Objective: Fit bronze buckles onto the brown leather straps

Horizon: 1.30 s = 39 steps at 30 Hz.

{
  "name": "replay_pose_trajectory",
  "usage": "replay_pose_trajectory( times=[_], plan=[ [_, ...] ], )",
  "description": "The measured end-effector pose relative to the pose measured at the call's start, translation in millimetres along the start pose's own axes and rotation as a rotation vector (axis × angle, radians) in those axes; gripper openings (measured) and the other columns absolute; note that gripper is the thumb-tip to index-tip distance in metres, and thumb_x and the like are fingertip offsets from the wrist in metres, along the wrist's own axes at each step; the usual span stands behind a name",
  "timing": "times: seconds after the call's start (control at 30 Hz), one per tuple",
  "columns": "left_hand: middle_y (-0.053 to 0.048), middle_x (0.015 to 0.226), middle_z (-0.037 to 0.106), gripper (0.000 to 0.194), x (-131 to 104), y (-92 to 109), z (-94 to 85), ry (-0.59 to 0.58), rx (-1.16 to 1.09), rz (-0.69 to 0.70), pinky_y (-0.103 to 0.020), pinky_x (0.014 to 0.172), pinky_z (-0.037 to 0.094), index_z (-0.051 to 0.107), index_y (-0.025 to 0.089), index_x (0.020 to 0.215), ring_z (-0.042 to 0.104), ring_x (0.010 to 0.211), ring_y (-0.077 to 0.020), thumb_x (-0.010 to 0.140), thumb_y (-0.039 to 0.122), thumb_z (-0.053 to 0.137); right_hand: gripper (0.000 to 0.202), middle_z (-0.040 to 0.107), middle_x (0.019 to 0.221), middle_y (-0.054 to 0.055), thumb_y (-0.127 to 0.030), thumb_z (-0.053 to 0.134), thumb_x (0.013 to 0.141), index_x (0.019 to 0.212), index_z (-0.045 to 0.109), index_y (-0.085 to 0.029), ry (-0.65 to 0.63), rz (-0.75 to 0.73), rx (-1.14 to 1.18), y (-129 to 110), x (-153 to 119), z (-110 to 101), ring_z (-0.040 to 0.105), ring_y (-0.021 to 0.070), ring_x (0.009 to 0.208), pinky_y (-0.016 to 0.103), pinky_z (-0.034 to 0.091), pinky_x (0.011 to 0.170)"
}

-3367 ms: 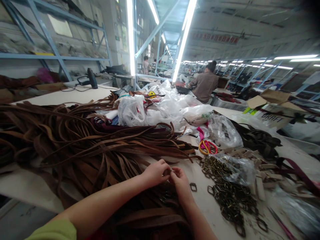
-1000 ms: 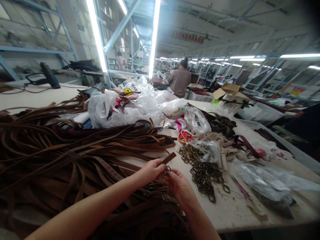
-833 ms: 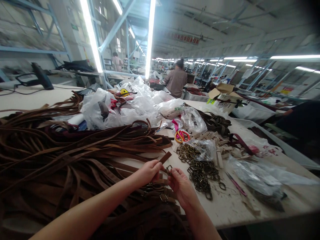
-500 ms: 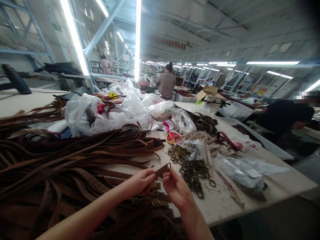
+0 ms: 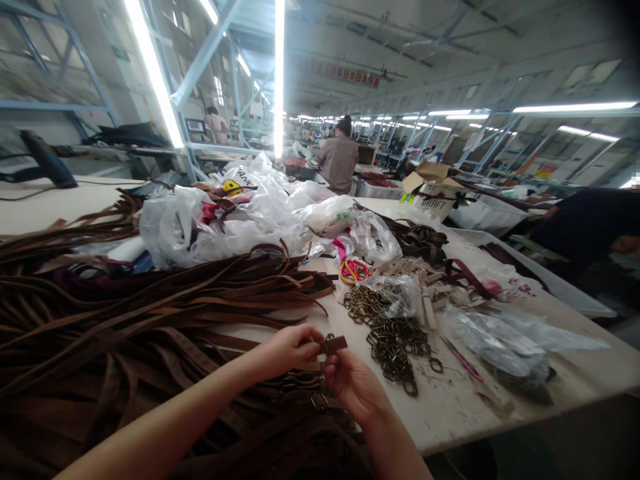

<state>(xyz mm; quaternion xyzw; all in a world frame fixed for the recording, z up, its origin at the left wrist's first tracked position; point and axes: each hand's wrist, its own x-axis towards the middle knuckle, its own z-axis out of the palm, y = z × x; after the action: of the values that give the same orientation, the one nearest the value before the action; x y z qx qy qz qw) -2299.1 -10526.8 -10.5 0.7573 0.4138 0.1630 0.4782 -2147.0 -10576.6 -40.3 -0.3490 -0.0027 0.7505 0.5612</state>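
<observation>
A brown strap (image 5: pixel 339 344) is pinched between my two hands above the near part of the table. A small metal ring (image 5: pixel 329 339) sits on the strap near its end. My left hand (image 5: pixel 293 348) is closed on the strap beside the ring. My right hand (image 5: pixel 356 387) has thumb and fingers closed on the short strap end, with the fingers curled. Many more brown straps (image 5: pixel 165 320) lie in a heap to the left and beneath my left forearm. A pile of dark brass-coloured metal rings (image 5: pixel 395 347) lies just right of my hands.
Scissors with orange-red handles (image 5: pixel 354 272) lie behind the ring pile. Pink-handled snips (image 5: pixel 465 360) and a plastic bag (image 5: pixel 500 340) are to the right. White plastic bags (image 5: pixel 270 220) heap up behind the straps. Co-workers (image 5: pixel 339 157) are further back.
The ring has shifted from my right fingertips to beside my left fingers, and a strap end now sticks out to its right. The view has turned slightly left.
</observation>
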Motion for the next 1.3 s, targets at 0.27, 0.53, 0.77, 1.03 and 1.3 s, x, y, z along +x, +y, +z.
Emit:
replay_pose_trajectory(
  times=[0.27,0.53,0.77,1.03,1.3],
  plan=[
    [-0.003,0.084,0.053,0.015,5,6,10.1,0.346,0.186,0.284,-0.023,0.073,0.038,0.063,0.018,0.078,0.050,0.080,-0.0129,0.080,0.025,0.050,0.025,0.055,0.058,-0.005,-0.024,0.075,0.054,0.071,0.057,-0.016,-0.032,-0.199,-0.285,8,16,4,0.048,0.0041,0.051,0.013,0.041,0.048],
    [-0.002,0.077,0.054,0.017,-1,8,8.7,0.306,-0.252,0.140,-0.022,0.065,0.040,0.051,0.015,0.076,0.049,0.070,-0.0115,0.079,0.031,0.047,0.028,0.059,0.065,-0.003,-0.021,0.075,0.054,0.075,0.059,-0.014,-0.069,-0.070,-0.228,13,24,14,0.052,0.0050,0.057,0.015,0.043,0.052],
    [0.003,0.067,0.050,0.016,-2,6,0.7,0.426,-0.017,0.079,-0.020,0.058,0.035,0.049,0.017,0.077,0.044,0.062,-0.0094,0.081,0.032,0.044,0.025,0.059,0.061,-0.005,-0.021,0.074,0.055,0.071,0.056,-0.016,-0.102,-0.047,-0.232,18,24,17,0.054,0.0058,0.058,0.017,0.045,0.057],
    [0.002,0.071,0.052,0.005,-2,-10,3.3,0.503,0.348,0.027,-0.023,0.062,0.036,0.050,0.018,0.072,0.048,0.067,-0.0113,0.074,0.017,0.047,0.029,0.059,0.062,-0.003,-0.030,0.074,0.055,0.068,0.053,-0.014,-0.092,-0.147,-0.322,37,28,20,0.056,0.0077,0.061,0.019,0.044,0.062],
    [-0.001,0.079,0.049,0.007,-2,-19,4.5,0.463,0.377,0.073,-0.023,0.067,0.039,0.055,0.016,0.073,0.049,0.072,-0.0123,0.076,0.016,0.049,0.023,0.057,0.067,-0.003,-0.034,0.062,0.070,0.076,0.051,-0.015,-0.070,-0.318,-0.573,41,26,15,0.052,0.0090,0.064,0.021,0.041,0.063]
  ],
)
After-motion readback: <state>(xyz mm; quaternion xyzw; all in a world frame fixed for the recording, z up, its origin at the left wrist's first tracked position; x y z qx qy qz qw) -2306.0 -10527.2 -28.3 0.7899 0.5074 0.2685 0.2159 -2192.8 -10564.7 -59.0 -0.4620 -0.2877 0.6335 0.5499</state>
